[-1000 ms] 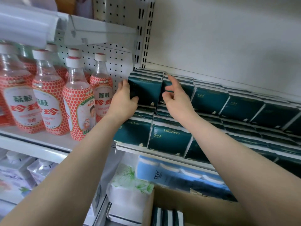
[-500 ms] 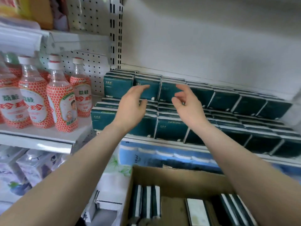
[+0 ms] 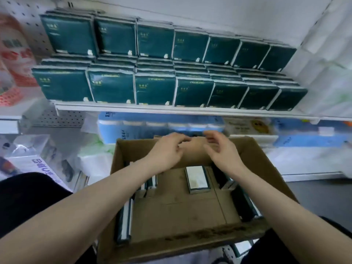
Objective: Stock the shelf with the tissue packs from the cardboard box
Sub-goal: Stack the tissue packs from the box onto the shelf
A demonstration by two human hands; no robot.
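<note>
Both hands are hovering empty over the far end of the box. The left hand and right hand are curling loosely, fingers apart, gripping nothing. Few packs are remaining: one pack is lying flat mid-box, others are standing along the left and right walls. The shelf is looking nearly full, so another pack forced in could be tipping the front row off.
</note>
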